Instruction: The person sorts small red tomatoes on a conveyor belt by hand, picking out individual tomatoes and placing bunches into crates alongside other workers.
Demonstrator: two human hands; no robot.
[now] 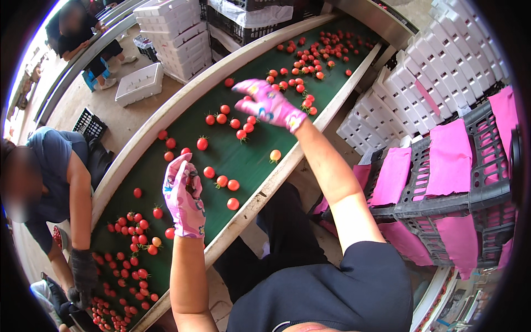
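Observation:
A green conveyor belt (257,145) carries many small red tomatoes, some with green stems. My left hand (184,199), in a pink flowered glove, is curled palm-up over the belt around something dark red, probably tomatoes, partly hidden by the fingers. My right hand (269,103), in a matching glove, reaches across the belt with fingers spread apart; a red tomato (247,98) shows between thumb and fingers, and whether it is touched cannot be told. A paler orange tomato (275,155) lies near the belt's close edge. A dense group of tomatoes (323,50) lies at the far upper end.
A co-worker's dark-gloved hand (84,269) is at the belt's lower left. White crates (439,62) and black crates with pink cloth strips (450,157) stand at right. Beyond the belt are stacked white boxes (178,41), a white tray (140,85) and a seated person (79,37).

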